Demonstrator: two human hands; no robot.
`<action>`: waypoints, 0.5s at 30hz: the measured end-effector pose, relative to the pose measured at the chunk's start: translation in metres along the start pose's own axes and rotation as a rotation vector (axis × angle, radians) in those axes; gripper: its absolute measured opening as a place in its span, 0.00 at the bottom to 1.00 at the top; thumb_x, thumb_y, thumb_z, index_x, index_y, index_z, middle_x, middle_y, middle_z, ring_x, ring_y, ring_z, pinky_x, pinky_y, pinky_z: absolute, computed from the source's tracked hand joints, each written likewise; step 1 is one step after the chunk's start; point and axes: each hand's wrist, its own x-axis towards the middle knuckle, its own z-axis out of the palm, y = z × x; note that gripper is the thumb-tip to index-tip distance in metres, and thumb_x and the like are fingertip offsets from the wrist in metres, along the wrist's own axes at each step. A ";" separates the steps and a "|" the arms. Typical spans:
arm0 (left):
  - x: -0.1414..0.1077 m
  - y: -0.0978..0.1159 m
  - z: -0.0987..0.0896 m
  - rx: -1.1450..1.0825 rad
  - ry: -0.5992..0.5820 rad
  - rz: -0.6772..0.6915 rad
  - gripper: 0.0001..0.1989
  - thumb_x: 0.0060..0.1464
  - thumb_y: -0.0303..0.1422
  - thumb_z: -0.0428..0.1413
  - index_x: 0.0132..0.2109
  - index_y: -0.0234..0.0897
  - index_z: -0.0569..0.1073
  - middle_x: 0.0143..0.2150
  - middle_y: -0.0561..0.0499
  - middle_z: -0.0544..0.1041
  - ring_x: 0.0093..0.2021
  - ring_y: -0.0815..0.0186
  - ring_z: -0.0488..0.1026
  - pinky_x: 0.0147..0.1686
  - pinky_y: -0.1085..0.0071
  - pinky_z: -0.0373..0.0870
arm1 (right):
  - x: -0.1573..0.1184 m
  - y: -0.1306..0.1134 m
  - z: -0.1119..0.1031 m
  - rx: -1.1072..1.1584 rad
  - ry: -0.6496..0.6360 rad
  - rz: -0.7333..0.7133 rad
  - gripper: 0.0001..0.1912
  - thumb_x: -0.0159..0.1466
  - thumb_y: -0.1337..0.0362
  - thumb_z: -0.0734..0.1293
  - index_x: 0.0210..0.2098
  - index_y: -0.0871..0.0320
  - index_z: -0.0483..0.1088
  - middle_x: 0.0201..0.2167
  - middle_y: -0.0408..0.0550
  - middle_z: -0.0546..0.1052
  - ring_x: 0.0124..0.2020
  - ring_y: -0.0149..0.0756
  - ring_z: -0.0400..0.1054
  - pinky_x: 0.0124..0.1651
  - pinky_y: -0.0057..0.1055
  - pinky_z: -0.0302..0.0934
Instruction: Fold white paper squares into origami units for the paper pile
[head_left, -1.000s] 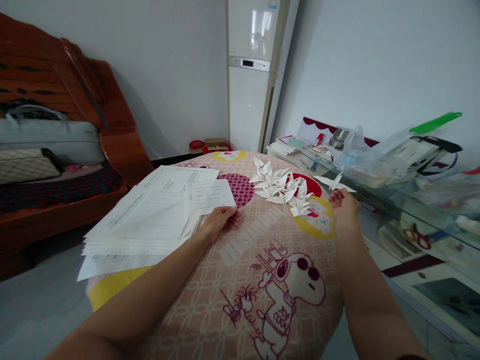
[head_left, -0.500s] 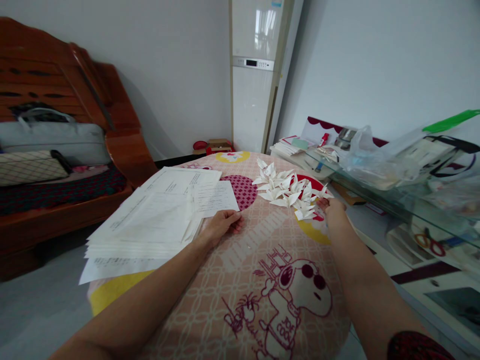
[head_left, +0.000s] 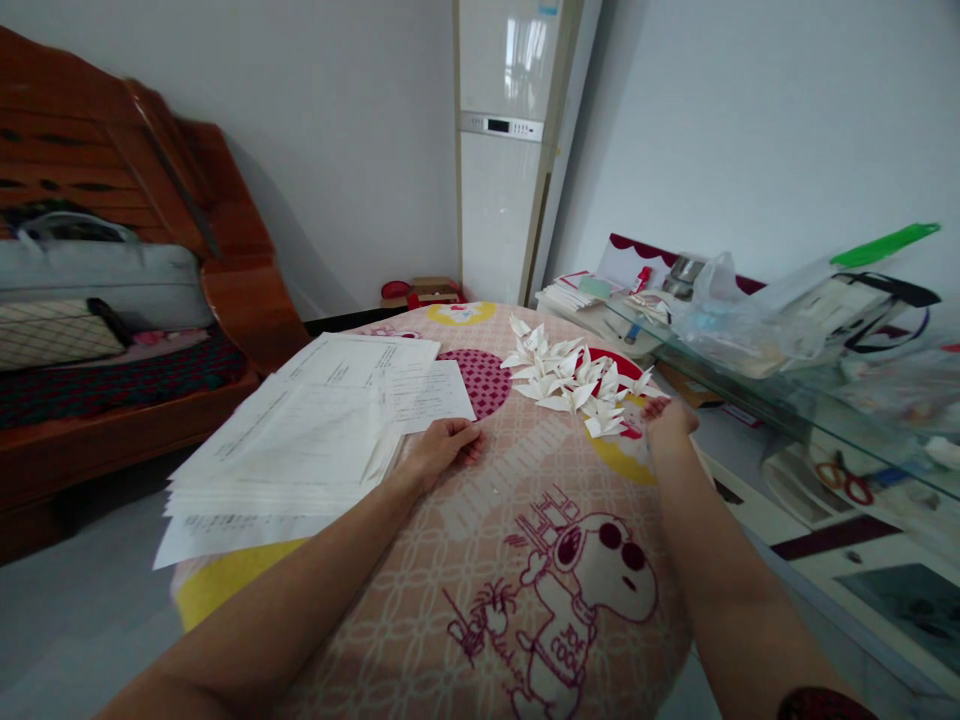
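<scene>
My left hand [head_left: 448, 446] rests on the table with its fingers curled in, beside the right edge of a thick stack of printed paper [head_left: 315, 420]. Nothing shows in its grip. A loose printed sheet [head_left: 435, 395] sticks out from the stack just beyond the fingers. Over at the right edge of the table, my right hand [head_left: 670, 416] is curled closed with nothing visible in it. It is close to the near right side of a cluster of several folded white paper cranes [head_left: 574, 380]. One crane [head_left: 637, 382] lies just beyond its fingertips.
A pink patterned cloth [head_left: 420, 610] covers the table. To the right, a glass-topped cabinet [head_left: 780, 405] holds plastic bags [head_left: 720, 310] and papers, with scissors [head_left: 844, 480] on a lower level. On the left is a wooden bench [head_left: 247, 290] with bags. A tall air conditioner [head_left: 499, 210] stands behind.
My right hand has drawn slightly away from the crane at the cluster's right end, which stays on the table. My left hand holds its place. The view has shifted a little.
</scene>
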 end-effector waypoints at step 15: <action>-0.008 0.001 0.013 0.752 0.007 0.357 0.08 0.51 0.28 0.55 0.25 0.37 0.75 0.22 0.52 0.74 0.23 0.68 0.66 0.27 0.72 0.59 | -0.179 0.066 0.068 -0.455 -0.922 -0.204 0.19 0.60 0.50 0.66 0.20 0.57 0.68 0.12 0.39 0.68 0.10 0.25 0.58 0.12 0.22 0.48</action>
